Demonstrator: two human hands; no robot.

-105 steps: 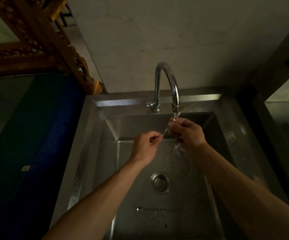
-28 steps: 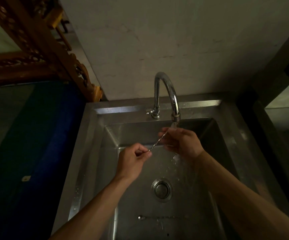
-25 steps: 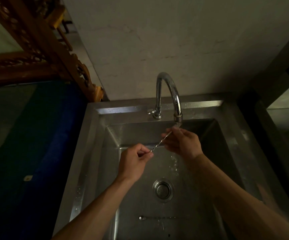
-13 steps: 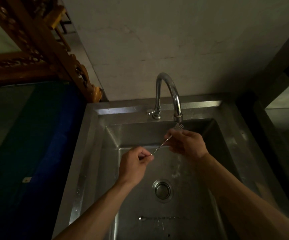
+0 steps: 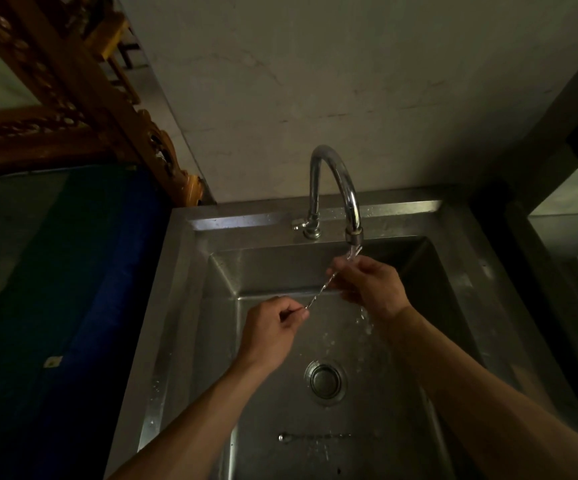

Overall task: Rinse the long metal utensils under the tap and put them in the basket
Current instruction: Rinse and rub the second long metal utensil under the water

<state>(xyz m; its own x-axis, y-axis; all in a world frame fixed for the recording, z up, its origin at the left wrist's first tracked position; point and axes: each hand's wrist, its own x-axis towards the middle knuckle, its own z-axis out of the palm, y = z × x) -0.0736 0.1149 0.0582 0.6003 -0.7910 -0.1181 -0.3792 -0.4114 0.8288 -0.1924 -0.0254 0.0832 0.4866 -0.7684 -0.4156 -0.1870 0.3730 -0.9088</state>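
I hold a long thin twisted metal utensil [image 5: 319,293] slanted under the chrome tap [image 5: 336,188] over the steel sink [image 5: 183,306]. My left hand [image 5: 273,332] pinches its lower end between thumb and fingers. My right hand [image 5: 370,285] grips its upper end just below the spout [image 5: 354,235], where water runs over it and splashes down. The utensil's forked tip [image 5: 356,251] pokes out above my right fingers. A second long metal utensil [image 5: 322,436] lies flat on the sink floor near the front. No basket is in view.
The round drain [image 5: 325,380] sits in the middle of the basin. A dark blue surface [image 5: 72,289] lies left of the sink, with a carved wooden frame [image 5: 83,88] behind it. A plain wall stands behind the tap. A dark steel unit [image 5: 564,230] is on the right.
Both hands stay on the utensil under the running water. My right hand has shifted slightly along its upper end, and water now splashes below my right wrist.
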